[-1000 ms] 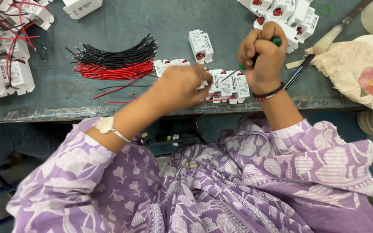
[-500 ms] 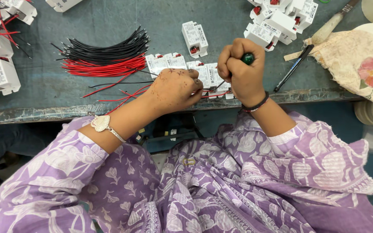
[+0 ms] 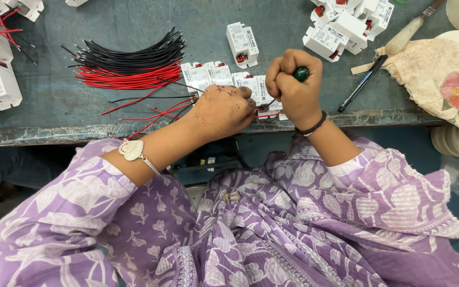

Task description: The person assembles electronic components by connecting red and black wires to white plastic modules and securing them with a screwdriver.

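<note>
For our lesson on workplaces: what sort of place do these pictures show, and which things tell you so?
Probably a small electrical assembly bench: a bundle of cut red and black wires, many white plastic modules, and a green-handled screwdriver gripped in the right hand.

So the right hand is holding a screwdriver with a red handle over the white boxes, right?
Not quite. The head view shows the right hand gripping a screwdriver whose handle is green, not red. It is held over the white boxes, where the left hand rests.
</note>
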